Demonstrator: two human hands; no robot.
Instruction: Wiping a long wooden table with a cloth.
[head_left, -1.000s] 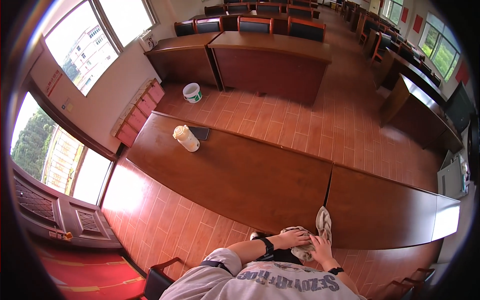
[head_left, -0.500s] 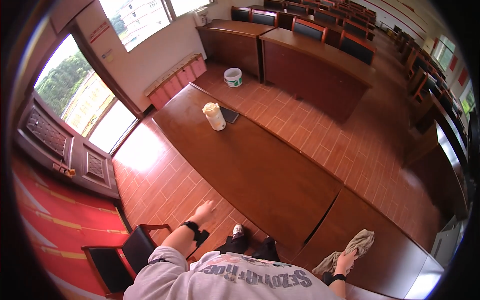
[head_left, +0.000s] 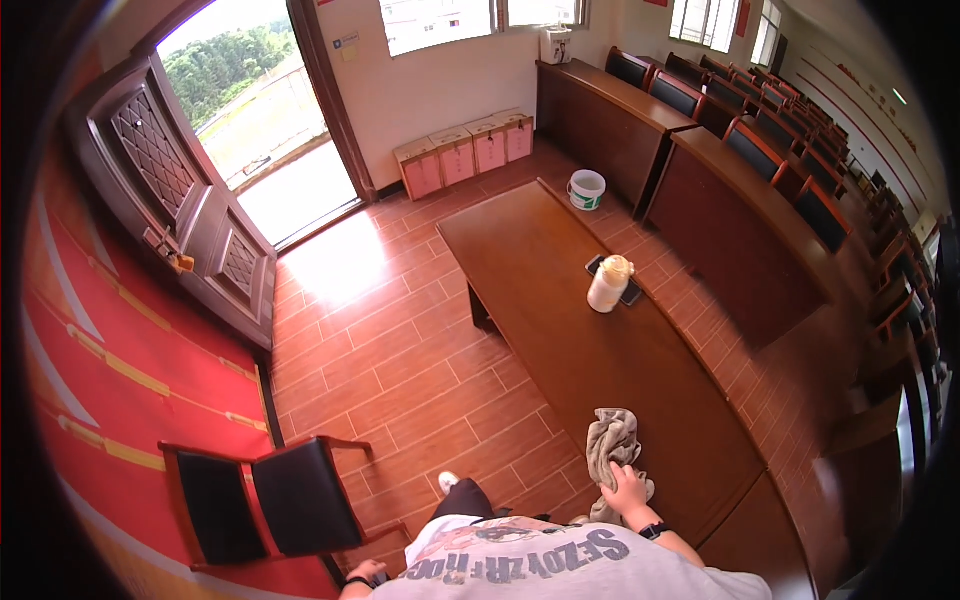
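Note:
My right hand is closed on a crumpled grey-beige rag, which lies bunched on the brown wooden table near its left edge. Low beside my body is my left hand, close to the armrest of a black-padded chair. Its fingers look loosely apart, and I see nothing in them. Farther along the tabletop stands a cream thermos jug. A dark flat object lies partly hidden behind the jug.
A white bucket stands on the floor past the table's far end. Pink boxes line the wall beside an open door. Rows of desks with chairs fill the right side.
I have moved toward the door end, turning the view left. The rag in my right hand has come farther along the table. My left hand has dropped beside my body.

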